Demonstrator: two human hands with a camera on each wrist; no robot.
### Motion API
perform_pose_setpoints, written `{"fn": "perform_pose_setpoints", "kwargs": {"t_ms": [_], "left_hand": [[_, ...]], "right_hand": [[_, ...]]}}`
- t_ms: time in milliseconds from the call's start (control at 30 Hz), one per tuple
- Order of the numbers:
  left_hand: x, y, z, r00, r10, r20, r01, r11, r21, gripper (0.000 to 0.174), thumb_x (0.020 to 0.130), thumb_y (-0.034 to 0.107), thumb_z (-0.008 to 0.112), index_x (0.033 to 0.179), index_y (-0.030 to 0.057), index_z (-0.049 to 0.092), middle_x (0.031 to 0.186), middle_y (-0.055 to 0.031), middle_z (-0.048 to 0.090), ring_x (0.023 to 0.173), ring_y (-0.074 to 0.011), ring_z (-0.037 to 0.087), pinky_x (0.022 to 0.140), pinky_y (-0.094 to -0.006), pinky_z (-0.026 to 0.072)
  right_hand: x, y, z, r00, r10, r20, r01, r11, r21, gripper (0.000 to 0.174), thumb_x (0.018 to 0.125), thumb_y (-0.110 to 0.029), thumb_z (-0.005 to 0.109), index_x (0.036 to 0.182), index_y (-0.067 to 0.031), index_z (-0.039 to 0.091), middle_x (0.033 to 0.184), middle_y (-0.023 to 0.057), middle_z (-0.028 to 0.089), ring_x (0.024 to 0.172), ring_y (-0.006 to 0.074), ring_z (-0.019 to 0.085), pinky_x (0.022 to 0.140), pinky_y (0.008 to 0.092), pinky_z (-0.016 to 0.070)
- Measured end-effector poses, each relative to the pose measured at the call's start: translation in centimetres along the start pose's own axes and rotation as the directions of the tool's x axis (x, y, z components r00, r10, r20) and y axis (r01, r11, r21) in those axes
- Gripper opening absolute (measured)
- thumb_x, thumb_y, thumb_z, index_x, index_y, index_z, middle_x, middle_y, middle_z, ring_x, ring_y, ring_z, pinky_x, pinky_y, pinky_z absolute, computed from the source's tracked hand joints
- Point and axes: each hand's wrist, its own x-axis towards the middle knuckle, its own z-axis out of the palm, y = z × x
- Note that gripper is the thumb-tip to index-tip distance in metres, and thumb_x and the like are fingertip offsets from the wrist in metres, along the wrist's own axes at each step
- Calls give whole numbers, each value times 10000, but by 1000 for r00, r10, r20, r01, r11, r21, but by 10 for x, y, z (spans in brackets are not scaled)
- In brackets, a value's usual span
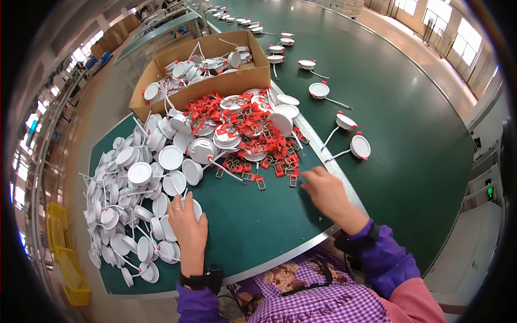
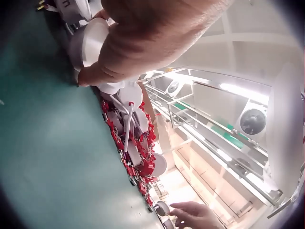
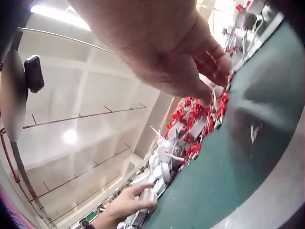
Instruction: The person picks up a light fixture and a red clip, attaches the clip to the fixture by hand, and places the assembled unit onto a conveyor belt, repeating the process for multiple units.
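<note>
White round downlights [image 1: 139, 174] with short cables lie in a large heap on the left of the green tabletop [image 1: 258, 220]. At the heap's right edge my left hand [image 1: 187, 223] grips one downlight [image 2: 88, 45], with thumb and fingers on either side of its rim. Red plastic clips with metal frames [image 1: 261, 132] are piled in the middle, among several more downlights. My right hand [image 1: 327, 195] is just right of the pile's near edge, by the metal edge strip. Its fingers are loosely bent, with nothing visible between them.
Behind the piles stands an open cardboard box [image 1: 215, 91] of downlights. A green conveyor belt [image 1: 398, 134] runs along the right, with downlights [image 1: 319, 90] spaced in a line on it. Yellow plastic crates [image 1: 70, 269] are on the floor at left.
</note>
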Motion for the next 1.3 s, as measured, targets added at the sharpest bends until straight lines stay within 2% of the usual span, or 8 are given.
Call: {"fn": "perform_pose_setpoints", "kwargs": {"t_ms": [200, 300, 433, 667, 733, 800, 1067, 1300], "left_hand": [[-22, 38, -46, 983, -83, -165, -22, 837, -547, 560, 701, -21, 596, 1242, -1, 451, 1224, -182, 484, 1099, -271, 511, 933, -347, 412], [-39, 56, -68, 960, -246, 134, 99, -152, -983, 473, 817, 176, 516, 1243, -10, 428, 1272, -235, 455, 1099, -278, 524, 858, -431, 500], [-47, 56, -54, 880, -70, 469, 293, -698, -654, 552, 890, 345, 464, 1273, -45, 389, 1328, -275, 388, 1201, -383, 440, 833, -496, 513], [-55, 70, -41, 808, -112, 578, 516, -337, -787, 432, 797, -4, 597, 1199, -42, 441, 1101, -193, 571, 1000, -307, 601, 723, -350, 572], [-57, 74, -30, 790, -102, 605, 571, -236, -786, 400, 798, -23, 599, 1174, -37, 464, 1062, -164, 598, 927, -259, 631, 680, -327, 578], [-59, 83, -21, 791, -64, 608, 584, -214, -783, 385, 796, -4, 627, 1152, -28, 484, 1054, -136, 602, 928, -211, 624, 697, -321, 573], [-60, 99, -12, 823, 34, 567, 563, -186, -806, 328, 809, 5, 631, 1116, -18, 517, 1009, -88, 603, 895, -165, 614, 701, -295, 566], [-65, 96, -10, 824, 51, 564, 563, -172, -808, 319, 811, 3, 630, 1110, -23, 523, 1009, -92, 602, 887, -163, 617, 699, -287, 565]], "right_hand": [[5, -7, 34, 982, -181, 49, 185, 980, -78, 108, 769, -74, 570, 837, -11, 514, 856, 130, 540, 798, 304, 578, 672, 402, 489], [8, -16, 30, 954, -255, 160, 274, 956, -108, 99, 757, -43, 544, 837, -2, 504, 848, 144, 531, 778, 313, 578, 670, 400, 491], [1, -16, 21, 986, -101, 130, 76, 980, 184, 129, 768, -44, 580, 881, 14, 557, 846, 158, 577, 774, 315, 600, 679, 376, 497], [-5, -19, -10, 994, 111, 17, -103, 838, 536, 126, 816, -6, 593, 936, 28, 576, 756, 114, 629, 626, 166, 637, 574, 265, 504], [-4, -33, -27, 958, 261, 116, -252, 583, 772, 114, 854, -17, 561, 959, 25, 569, 749, 78, 626, 608, 132, 624, 557, 238, 504], [-6, -51, -39, 943, 188, 275, -325, 336, 884, 124, 879, -43, 545, 982, 26, 557, 735, 57, 616, 564, 91, 588, 480, 212, 459], [-24, -69, -12, 816, -12, 577, -576, -92, 812, 126, 910, -119, 558, 959, -5, 535, 728, 44, 613, 493, 47, 498, 422, 163, 341], [-36, -61, -5, 865, 86, 495, -501, 206, 840, 143, 886, -120, 592, 933, 14, 576, 738, 46, 611, 549, 70, 529, 475, 195, 400]]}}
